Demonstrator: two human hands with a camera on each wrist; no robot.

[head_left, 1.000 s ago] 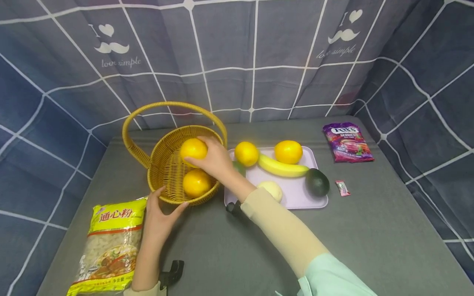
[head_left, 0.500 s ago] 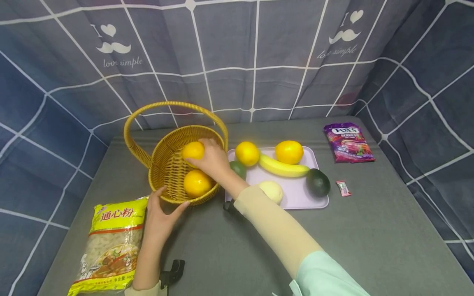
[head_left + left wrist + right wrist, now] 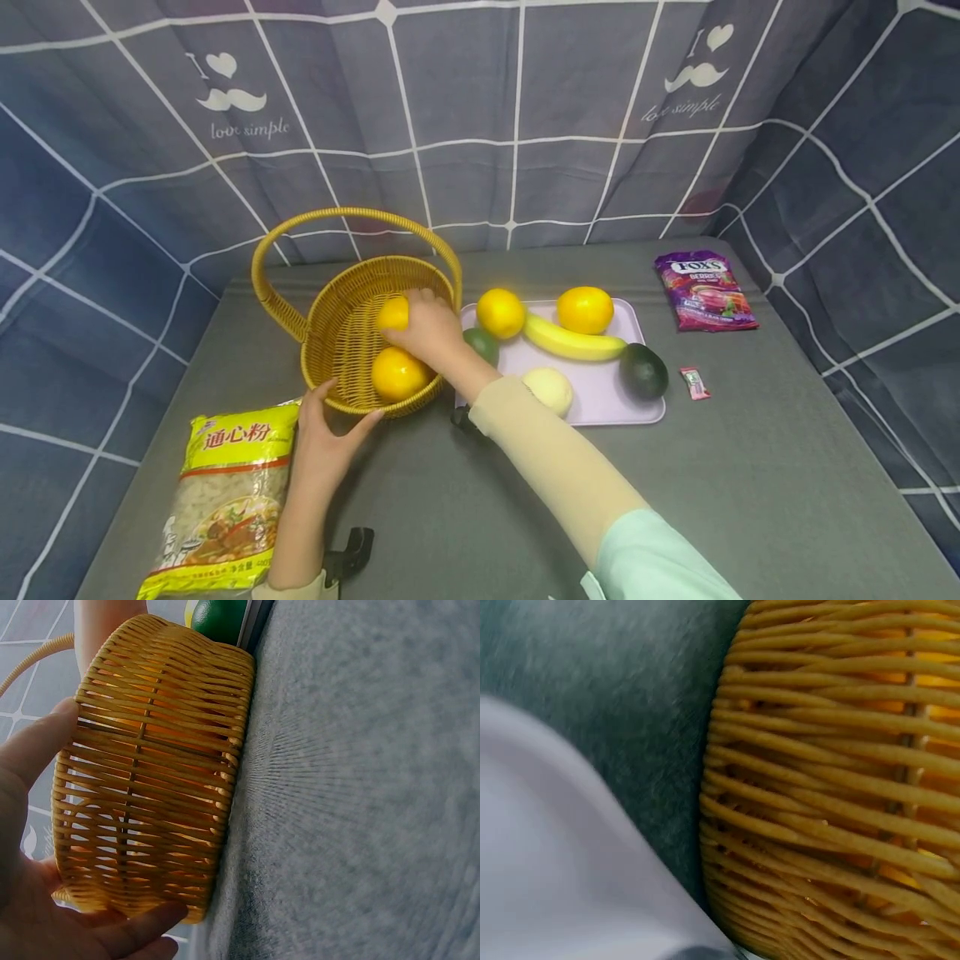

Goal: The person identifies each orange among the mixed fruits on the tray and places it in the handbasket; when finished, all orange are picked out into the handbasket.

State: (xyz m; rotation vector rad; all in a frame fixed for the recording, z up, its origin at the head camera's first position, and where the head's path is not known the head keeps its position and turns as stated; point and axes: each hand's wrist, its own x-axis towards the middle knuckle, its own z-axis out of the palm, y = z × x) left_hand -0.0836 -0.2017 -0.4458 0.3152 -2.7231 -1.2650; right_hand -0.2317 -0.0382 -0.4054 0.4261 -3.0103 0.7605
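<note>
A woven basket (image 3: 324, 333) with a tall hoop handle stands at the left of the table. My left hand (image 3: 322, 446) holds its near rim, with the thumb at the edge and the fingers along the wicker side (image 3: 150, 772). Down inside the basket, my right hand (image 3: 433, 333) grips an orange (image 3: 393, 314), partly covered by the fingers. Another orange (image 3: 399, 374) rests in front of it on the basket floor. The right wrist view catches only the wicker side (image 3: 825, 765), with orange colour behind the gaps; the right hand is out of that view.
Right of the basket, a lilac tray (image 3: 600, 404) carries a banana (image 3: 573, 340), a dark green avocado (image 3: 642, 372), a pale round fruit (image 3: 549, 390) and more fruit. A yellow pasta bag (image 3: 228, 500) lies left of my left hand. A purple candy bag (image 3: 705, 290) and small sweet (image 3: 694, 382) lie right.
My right hand has lowered the orange deeper into the basket, towards the other orange, and its fingers now cover more of it. The left hand stays at the rim.
</note>
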